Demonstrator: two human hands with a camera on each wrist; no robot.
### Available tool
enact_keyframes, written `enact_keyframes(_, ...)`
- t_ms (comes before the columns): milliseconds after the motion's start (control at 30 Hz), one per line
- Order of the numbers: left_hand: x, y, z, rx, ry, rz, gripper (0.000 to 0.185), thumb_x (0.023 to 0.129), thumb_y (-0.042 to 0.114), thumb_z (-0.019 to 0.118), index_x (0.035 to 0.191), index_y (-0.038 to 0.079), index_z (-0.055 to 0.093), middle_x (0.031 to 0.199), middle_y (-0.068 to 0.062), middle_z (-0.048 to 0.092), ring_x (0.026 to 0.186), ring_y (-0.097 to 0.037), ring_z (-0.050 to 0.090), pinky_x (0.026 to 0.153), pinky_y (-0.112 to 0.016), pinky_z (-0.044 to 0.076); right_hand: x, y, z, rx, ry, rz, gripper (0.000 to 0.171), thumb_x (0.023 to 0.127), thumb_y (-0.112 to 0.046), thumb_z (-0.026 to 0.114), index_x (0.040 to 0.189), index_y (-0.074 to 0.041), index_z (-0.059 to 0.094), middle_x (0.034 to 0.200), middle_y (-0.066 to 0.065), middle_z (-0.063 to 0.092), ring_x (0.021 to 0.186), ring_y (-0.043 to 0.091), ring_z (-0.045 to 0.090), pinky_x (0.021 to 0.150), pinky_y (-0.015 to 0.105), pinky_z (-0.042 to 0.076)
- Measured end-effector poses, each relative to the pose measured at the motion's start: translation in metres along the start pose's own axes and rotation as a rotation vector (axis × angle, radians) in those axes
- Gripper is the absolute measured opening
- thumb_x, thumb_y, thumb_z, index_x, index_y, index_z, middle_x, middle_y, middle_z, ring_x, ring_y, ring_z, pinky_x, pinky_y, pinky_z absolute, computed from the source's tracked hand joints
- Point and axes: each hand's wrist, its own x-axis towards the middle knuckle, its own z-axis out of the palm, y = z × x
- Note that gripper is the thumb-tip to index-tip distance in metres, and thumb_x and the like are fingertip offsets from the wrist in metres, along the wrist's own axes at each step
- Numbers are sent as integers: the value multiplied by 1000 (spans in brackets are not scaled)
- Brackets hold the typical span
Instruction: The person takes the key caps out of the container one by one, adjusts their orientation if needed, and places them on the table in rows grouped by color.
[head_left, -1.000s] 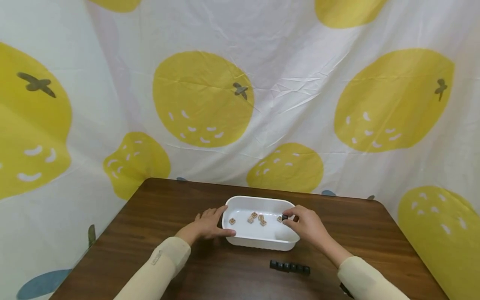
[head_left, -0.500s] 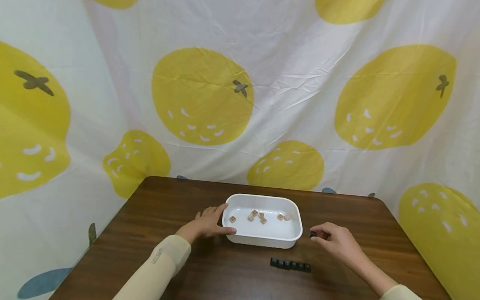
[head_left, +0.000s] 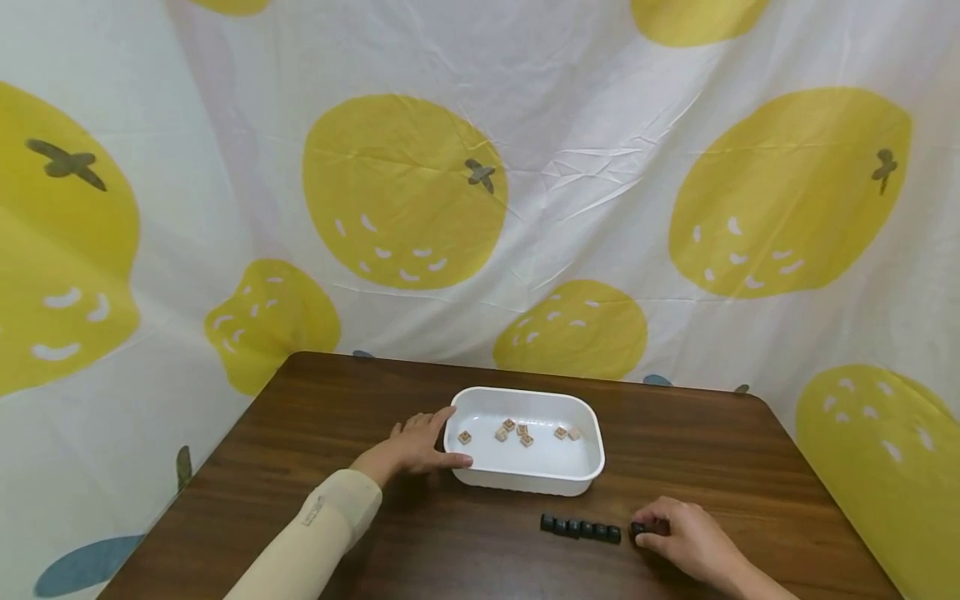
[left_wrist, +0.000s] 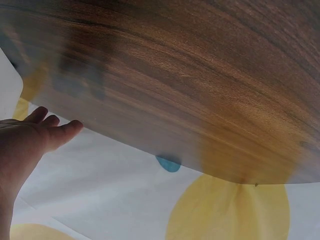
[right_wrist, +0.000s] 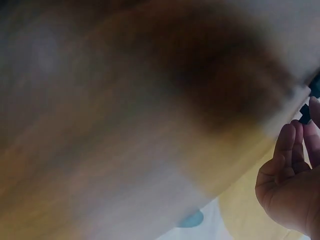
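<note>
Head view: right hand (head_left: 686, 542) low on the table (head_left: 300, 417), fingertips pinched round a small black block (head_left: 638, 527), set just beside the right end of the row of black blocks (head_left: 581, 530) in front of the white tray (head_left: 585, 475). Left hand (head_left: 412, 446) flat and relaxed against the tray's left wall, fingers straight, gripping nothing. Inside the tray, only small tan blocks (head_left: 517, 433), scattered loosely.

Right wrist view: badly blurred; fingers (right_wrist: 287, 150) curled, something dark at the frame edge, probably the block, though hard to say.

Risks from here, as a judgement:
- Nudging the row out of line, if the block comes in at a slant or with too much push; light pieces, unfixed, likely to slide on smooth wood.
- Block tipping or sticking to the fingertips on release, leaving a gap or a crooked end.
- Heel of the right hand dragging near the table's front edge, sweeping a piece off.
</note>
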Motion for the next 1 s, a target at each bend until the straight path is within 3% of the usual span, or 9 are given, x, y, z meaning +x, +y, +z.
enact_keyframes(267,-1,-1,-1,4,-2,-1,102,80,68,69,157,19,23,153,-23,35,142,-43,26,110,-66,18,1,-1,6,36,-7,-64,16,83,-28,80,96,-20,74,91,-13,67,75,-1,57,62,25,48)
enact_keyframes(567,-2,2,-2,3,-6,-4,101,80,67,69,157,19,24,152,-23,36,142,-43,27,110,-66,18,1,0,9,76,-73,-32,20,84,-30,79,98,-19,73,93,-10,67,76,0,57,62,25,48)
enact_keyframes(1000,-3,3,-2,1,-5,-3,101,81,67,69,157,18,23,152,-23,36,142,-43,27,110,-67,18,3,-3,13,50,-49,-60,22,82,-31,81,99,-19,73,94,-12,67,77,-1,57,63,25,48)
